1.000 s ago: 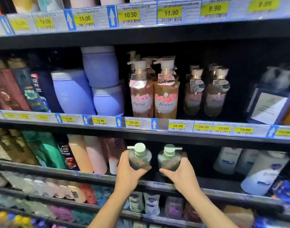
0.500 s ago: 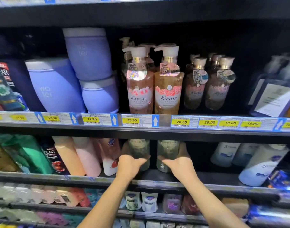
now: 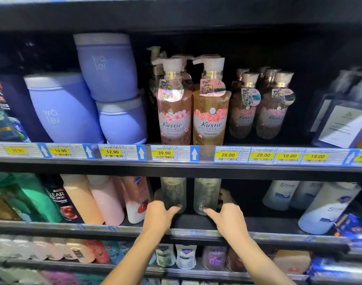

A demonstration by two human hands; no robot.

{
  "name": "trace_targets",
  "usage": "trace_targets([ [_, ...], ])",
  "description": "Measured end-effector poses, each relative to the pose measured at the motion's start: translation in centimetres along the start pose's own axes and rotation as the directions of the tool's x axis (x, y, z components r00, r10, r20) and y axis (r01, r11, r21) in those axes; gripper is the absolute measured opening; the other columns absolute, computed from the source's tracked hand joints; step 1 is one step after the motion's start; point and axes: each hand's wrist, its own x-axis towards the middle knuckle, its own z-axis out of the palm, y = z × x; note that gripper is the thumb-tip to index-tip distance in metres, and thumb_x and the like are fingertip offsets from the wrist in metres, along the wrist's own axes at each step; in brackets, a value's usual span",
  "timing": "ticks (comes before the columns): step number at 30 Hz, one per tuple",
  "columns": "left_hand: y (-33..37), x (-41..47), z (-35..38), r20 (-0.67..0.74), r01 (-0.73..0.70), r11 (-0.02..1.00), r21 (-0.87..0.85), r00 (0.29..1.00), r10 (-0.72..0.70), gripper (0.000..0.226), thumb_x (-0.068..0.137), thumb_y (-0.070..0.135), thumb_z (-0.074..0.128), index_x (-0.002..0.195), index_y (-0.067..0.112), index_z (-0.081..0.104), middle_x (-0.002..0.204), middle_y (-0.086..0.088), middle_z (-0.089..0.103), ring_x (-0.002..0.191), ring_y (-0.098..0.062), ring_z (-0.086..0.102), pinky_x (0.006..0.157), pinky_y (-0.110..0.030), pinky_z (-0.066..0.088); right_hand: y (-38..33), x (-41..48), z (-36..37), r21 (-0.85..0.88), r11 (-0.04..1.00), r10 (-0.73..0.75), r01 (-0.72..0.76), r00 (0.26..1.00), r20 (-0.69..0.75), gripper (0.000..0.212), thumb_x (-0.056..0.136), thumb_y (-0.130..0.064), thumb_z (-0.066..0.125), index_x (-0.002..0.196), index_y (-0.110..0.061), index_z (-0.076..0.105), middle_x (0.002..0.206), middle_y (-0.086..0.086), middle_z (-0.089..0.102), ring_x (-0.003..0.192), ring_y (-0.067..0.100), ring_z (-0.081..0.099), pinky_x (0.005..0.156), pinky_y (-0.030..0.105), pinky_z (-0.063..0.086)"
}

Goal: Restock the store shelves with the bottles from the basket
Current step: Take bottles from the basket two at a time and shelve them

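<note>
Standing upright side by side on the shelf (image 3: 194, 221), two pale green translucent bottles are seen, one for each of the two hands. The left green bottle (image 3: 173, 194) is gripped low down by the left hand (image 3: 160, 215): the thumb is laid across its front near the base and the fingers are wrapped round its far left side. The right green bottle (image 3: 206, 194) is held in mirror fashion by the right hand (image 3: 228, 220), with the thumb at the base in front and the fingers curled behind its right side. Each bottle rises just above and beyond its own hand, and a narrow gap is left between the two, over the space between the thumbs. Their tops are hidden by the shelf edge above.

Up and to the left of the left hand, three purple tubs (image 3: 106, 66) are counted, one stacked on another. Directly above the hands, two large Kustie pump bottles (image 3: 212, 118) are set in front. Above and to the right of the right hand, two smaller Kustie bottles (image 3: 242, 118) are seen in front, with more behind that cannot be counted. Well to the right of the right hand, three white bottles (image 3: 328, 208) are found.
</note>
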Motion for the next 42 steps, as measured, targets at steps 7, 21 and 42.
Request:
trace_targets([
  [7, 0.4, 2.9, 0.7, -0.004, -0.089, 0.976, -0.199, 0.996, 0.089, 0.076, 0.086, 0.038, 0.078, 0.146, 0.013, 0.039, 0.139, -0.014, 0.058, 0.125, -0.036, 0.058, 0.1, -0.038, 0.048, -0.2, 4.1, 1.4, 0.269, 0.962, -0.057, 0.042, 0.997, 0.046, 0.075, 0.069, -0.045, 0.089, 0.131, -0.036, 0.048, 0.126, -0.007, 0.068, 0.112, 0.02, 0.068, 0.096, 0.043, 0.056],
  [21, 0.6, 5.4, 1.2, 0.061, -0.126, 0.978, -0.166, 0.989, 0.137, 0.073, 0.096, 0.04, 0.063, 0.155, 0.025, 0.025, 0.154, -0.004, 0.046, 0.139, -0.034, 0.047, 0.112, -0.044, 0.038, -1.0, 6.7, 2.6, 0.416, 0.908, -0.06, 0.046, 0.998, 0.019, 0.058, 0.075, -0.033, 0.089, 0.117, -0.037, 0.05, 0.13, -0.003, 0.065, 0.114, 0.024, 0.068, 0.103, 0.048, 0.053],
  [42, 0.6, -2.2, -0.4, 0.199, -0.379, 0.796, 0.472, 0.925, 0.323, 0.063, 0.099, 0.065, 0.036, 0.119, 0.012, 0.063, 0.121, -0.012, 0.068, 0.115, -0.034, 0.06, 0.095, -0.043, 0.044, -1.7, -3.0, -1.0, -0.413, 0.909, -0.064, 0.057, 0.998, -0.004, 0.066, 0.099, -0.065, 0.04, 0.142, -0.017, 0.051, 0.134, 0.011, 0.061, 0.124, 0.034, 0.055, 0.1, 0.044, 0.046],
])
